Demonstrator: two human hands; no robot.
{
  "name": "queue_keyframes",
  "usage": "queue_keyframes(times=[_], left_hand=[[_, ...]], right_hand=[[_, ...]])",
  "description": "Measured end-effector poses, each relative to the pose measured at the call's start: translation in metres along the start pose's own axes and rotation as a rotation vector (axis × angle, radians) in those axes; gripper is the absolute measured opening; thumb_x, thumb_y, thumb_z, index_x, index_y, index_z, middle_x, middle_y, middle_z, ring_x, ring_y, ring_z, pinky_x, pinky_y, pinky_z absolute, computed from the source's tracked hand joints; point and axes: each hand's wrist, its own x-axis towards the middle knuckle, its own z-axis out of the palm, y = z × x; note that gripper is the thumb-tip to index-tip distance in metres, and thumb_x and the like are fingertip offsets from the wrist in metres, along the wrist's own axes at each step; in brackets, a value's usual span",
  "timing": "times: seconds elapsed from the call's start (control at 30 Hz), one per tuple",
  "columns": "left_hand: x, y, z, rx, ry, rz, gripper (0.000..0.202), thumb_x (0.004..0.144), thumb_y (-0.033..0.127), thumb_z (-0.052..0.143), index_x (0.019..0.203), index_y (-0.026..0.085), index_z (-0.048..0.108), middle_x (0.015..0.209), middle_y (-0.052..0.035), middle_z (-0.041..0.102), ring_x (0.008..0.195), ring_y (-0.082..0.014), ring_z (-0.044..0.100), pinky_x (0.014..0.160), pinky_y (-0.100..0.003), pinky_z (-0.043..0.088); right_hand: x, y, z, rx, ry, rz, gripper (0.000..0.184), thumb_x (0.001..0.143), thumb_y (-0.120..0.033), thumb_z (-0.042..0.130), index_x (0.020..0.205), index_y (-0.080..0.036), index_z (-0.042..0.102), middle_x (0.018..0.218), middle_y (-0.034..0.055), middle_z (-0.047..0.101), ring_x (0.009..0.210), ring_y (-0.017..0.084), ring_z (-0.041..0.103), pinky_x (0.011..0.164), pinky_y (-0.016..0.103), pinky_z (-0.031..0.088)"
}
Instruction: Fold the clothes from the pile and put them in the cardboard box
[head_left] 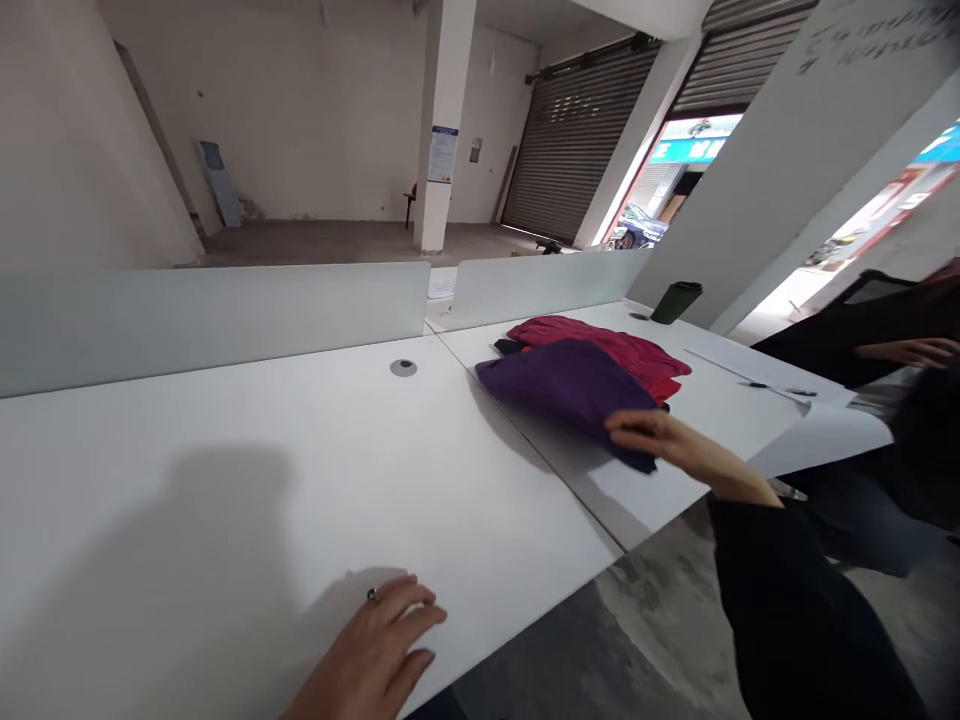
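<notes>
Right hand (675, 447), lower right of centre: reaches in from a black sleeve (780, 590), its fingers (626, 425) lying on the near edge of a folded purple cloth (566, 395); whether it grips cannot be told. Left hand (371, 645), bottom centre: ring on one finger, fingers loosely spread, resting on the white desk (225, 500) near its edge. The hands are well apart. The purple cloth sits on the right-hand desk section, right of centre, overlapping a crumpled red cloth (600, 350), with a black item (510, 346) showing at the pile's far left edge. Further right on the desk: a dark green tumbler (675, 302), upper right of the pile; a pen (772, 388); white paper sheets (821, 440) overhanging the desk edge. A round cable grommet (403, 367) is set in the desk near the pale divider panels (210, 325) along its far side. At the right edge of the frame, a co-worker's hand (907, 352) and dark clothing. Background, upper centre: a pillar with a posted notice (444, 155) and a roller shutter (570, 135).
</notes>
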Motion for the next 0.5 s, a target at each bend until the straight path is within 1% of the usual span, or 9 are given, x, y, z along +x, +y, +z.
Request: queue_keyframes(times=[0.07,0.1,0.13,0.2,0.27,0.33,0.4,0.47,0.5], left_hand=[[0.019,-0.006,-0.004,-0.066,-0.012,-0.087,0.035,0.095,0.028,0.043,0.128,0.027,0.057,0.137,-0.0073,0.056,0.128,-0.0211,0.051,0.105,-0.038,0.046],[0.034,-0.009,-0.007,-0.098,-0.036,-0.131,0.036,0.095,0.030,0.044,0.128,0.025,0.056,0.140,-0.0088,0.053,0.130,-0.0217,0.049,0.108,-0.039,0.043],[0.050,-0.012,-0.009,-0.126,-0.055,-0.176,0.038,0.094,0.030,0.045,0.131,0.021,0.054,0.143,-0.0111,0.049,0.133,-0.0227,0.046,0.109,-0.040,0.041],[0.087,-0.017,-0.013,-0.151,-0.035,-0.258,0.045,0.093,0.031,0.046,0.136,0.017,0.049,0.147,-0.0147,0.044,0.136,-0.0246,0.041,0.113,-0.042,0.035],[0.118,-0.020,-0.015,-0.188,0.010,-0.298,0.044,0.094,0.030,0.043,0.136,0.019,0.049,0.144,-0.0132,0.045,0.135,-0.0249,0.041,0.112,-0.043,0.035],[0.135,-0.020,-0.015,-0.229,0.051,-0.312,0.042,0.093,0.028,0.043,0.135,0.021,0.050,0.142,-0.0116,0.048,0.134,-0.0251,0.042,0.110,-0.043,0.038],[0.138,-0.020,-0.013,-0.263,0.072,-0.312,0.043,0.091,0.027,0.046,0.133,0.021,0.051,0.142,-0.0117,0.048,0.133,-0.0257,0.043,0.107,-0.042,0.042],[0.129,-0.023,-0.013,-0.288,0.073,-0.301,0.044,0.089,0.027,0.049,0.132,0.019,0.052,0.142,-0.0125,0.047,0.131,-0.0261,0.044,0.104,-0.041,0.044],[0.124,-0.025,-0.014,-0.297,0.076,-0.297,0.044,0.089,0.028,0.049,0.132,0.019,0.052,0.141,-0.0127,0.047,0.130,-0.0262,0.045,0.103,-0.041,0.045]], right_hand=[[-0.016,-0.005,0.014,0.054,-0.340,-0.016,0.050,0.081,-0.061,0.056,0.095,-0.015,0.069,0.079,0.0072,0.069,0.070,0.020,0.063,0.066,0.031,0.049],[-0.017,-0.011,0.022,0.030,-0.418,-0.027,0.047,0.081,-0.058,0.058,0.096,-0.016,0.070,0.080,0.0069,0.070,0.071,0.020,0.064,0.068,0.031,0.050],[-0.013,-0.019,0.032,-0.009,-0.417,-0.054,0.042,0.082,-0.054,0.057,0.097,-0.017,0.071,0.083,0.0069,0.071,0.074,0.021,0.065,0.071,0.032,0.051],[0.011,-0.039,0.054,-0.081,-0.241,-0.158,0.032,0.085,-0.043,0.055,0.098,-0.019,0.070,0.095,0.0072,0.072,0.084,0.022,0.066,0.081,0.034,0.051],[0.050,-0.062,0.077,-0.115,-0.039,-0.269,0.026,0.087,-0.033,0.052,0.101,-0.020,0.069,0.104,0.0076,0.070,0.094,0.022,0.065,0.088,0.036,0.050],[0.094,-0.081,0.096,-0.201,0.092,-0.344,0.028,0.084,-0.025,0.055,0.109,-0.019,0.067,0.117,0.0105,0.066,0.107,0.024,0.061,0.097,0.039,0.047],[0.132,-0.094,0.111,-0.275,0.120,-0.342,0.033,0.080,-0.021,0.062,0.112,-0.016,0.065,0.122,0.0145,0.063,0.112,0.027,0.059,0.098,0.042,0.046],[0.155,-0.103,0.119,-0.301,0.087,-0.341,0.028,0.076,-0.017,0.065,0.104,-0.014,0.066,0.111,0.0153,0.067,0.103,0.027,0.062,0.092,0.041,0.049],[0.159,-0.106,0.120,-0.302,0.071,-0.352,0.022,0.076,-0.014,0.065,0.098,-0.013,0.066,0.103,0.0143,0.068,0.096,0.026,0.063,0.088,0.039,0.050]])
